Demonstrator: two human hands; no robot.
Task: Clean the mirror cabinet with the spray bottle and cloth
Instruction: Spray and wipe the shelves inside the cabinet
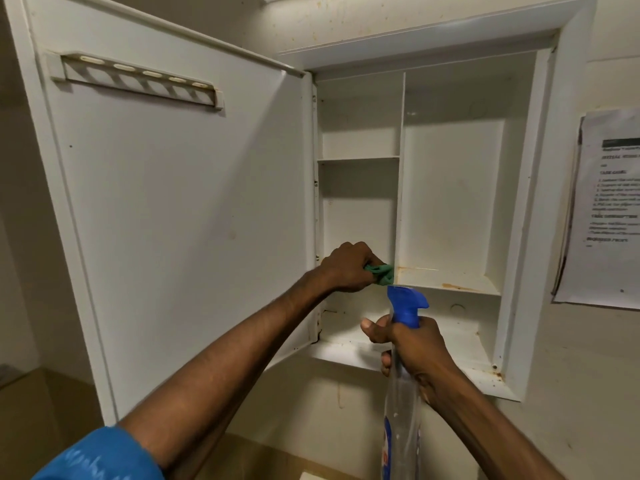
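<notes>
Left hand gripping green cloth inside open mirror cabinet; right hand clasping spray bottle.

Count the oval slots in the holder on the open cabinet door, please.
5, in one row along the holder near the top of the open door, running from its left end to its right end. None seems hidden.

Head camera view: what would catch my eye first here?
Two bare arms reach into an open white wall cabinet. The left hand presses a green cloth on a shelf at the divider's foot, while the right hand grips a spray bottle with a blue trigger. Rusty stains mark the shelf beside the cloth.
</notes>
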